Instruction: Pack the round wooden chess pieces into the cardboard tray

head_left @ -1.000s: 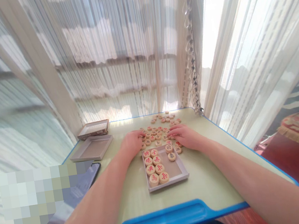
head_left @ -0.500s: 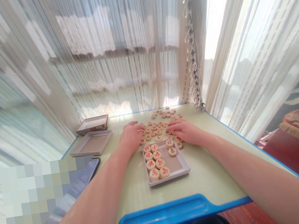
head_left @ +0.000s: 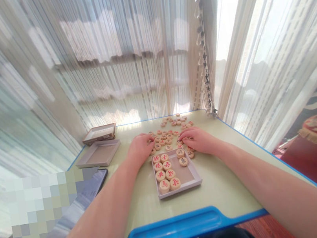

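Loose round wooden Chinese chess pieces (head_left: 168,141) with red or black characters lie in the middle of the table. At their left edge is my left hand (head_left: 141,147), its fingers curled and closed down among the pieces; what is between them is hidden. My right hand (head_left: 198,140) is on the right side of the group, thumb and fingers closing on a Chinese chess piece (head_left: 179,141) with a black character. Between my forearms a shallow cardboard box tray (head_left: 185,176) holds two columns of red pieces on its left and two black ones at upper right.
Another shallow box (head_left: 99,153) stands at the left, with a box lid (head_left: 99,133) behind it. A dark-edged tablet-like device (head_left: 72,219), partly blurred out, lies by my left forearm. More pieces (head_left: 178,120) sit near the far edge. A blue rim (head_left: 174,228) borders the table.
The fingers of my left hand have curled in and drawn slightly nearer to me. My right fingers have closed a little. The pieces in the tray look the same.
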